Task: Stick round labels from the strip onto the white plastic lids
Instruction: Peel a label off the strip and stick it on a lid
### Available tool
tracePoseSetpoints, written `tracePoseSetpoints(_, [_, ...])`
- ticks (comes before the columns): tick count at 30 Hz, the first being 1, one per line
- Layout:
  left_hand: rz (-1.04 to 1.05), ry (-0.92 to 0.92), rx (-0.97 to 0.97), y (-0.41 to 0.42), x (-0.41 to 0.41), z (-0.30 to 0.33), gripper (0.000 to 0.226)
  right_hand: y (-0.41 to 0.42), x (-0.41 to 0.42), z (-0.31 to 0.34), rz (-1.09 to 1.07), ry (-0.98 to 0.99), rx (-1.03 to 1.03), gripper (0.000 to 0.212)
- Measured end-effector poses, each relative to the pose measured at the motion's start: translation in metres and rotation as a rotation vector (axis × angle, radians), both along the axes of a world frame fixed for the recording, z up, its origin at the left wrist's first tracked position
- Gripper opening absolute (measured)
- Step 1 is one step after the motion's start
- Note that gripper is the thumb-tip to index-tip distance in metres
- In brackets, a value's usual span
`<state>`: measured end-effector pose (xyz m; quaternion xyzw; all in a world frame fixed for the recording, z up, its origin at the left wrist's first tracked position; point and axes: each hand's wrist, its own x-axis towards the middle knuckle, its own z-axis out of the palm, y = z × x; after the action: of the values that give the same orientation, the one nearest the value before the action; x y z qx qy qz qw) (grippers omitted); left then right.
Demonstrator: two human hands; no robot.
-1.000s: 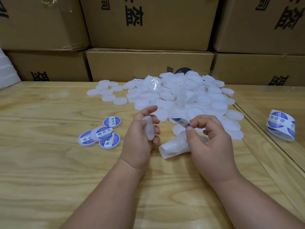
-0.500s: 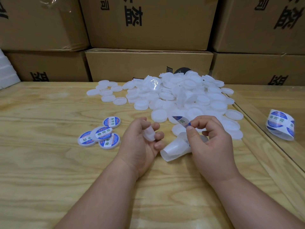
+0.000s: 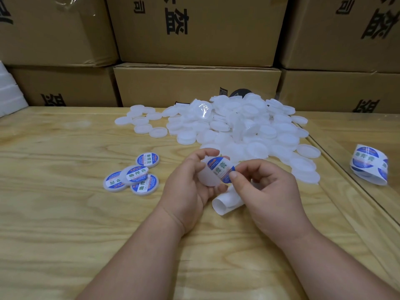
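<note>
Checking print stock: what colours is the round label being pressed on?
Blue with a white band, green characters, on the round label; head view.

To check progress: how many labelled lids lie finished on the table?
4, clustered left of the left hand: one farthest back, one front-left, one front-right, one stacked atop them. More may hide underneath.

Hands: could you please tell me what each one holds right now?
Left hand: grips a white lid.
Right hand: pinches a round label against that lid.

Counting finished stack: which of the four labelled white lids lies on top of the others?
The middle labelled round white plastic lid: it rests tilted across two lower ones; the fourth lies apart.
</note>
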<state>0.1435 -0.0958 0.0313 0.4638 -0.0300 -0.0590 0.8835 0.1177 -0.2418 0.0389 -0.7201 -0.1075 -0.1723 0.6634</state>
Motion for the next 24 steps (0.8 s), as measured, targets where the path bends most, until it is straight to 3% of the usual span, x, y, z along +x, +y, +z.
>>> tracePoseSetpoints(5, [-0.078, -0.056, -0.007, -0.001, 0.000, 0.002, 0.034, 0.001, -0.001, 0.001, 0.096, 0.124, 0.063, 0.039])
tracePoseSetpoints(24, [-0.061, -0.097, 0.120, -0.004, -0.001, 0.000, 0.032, -0.002, 0.007, -0.009, 0.034, 0.141, 0.028, 0.039])
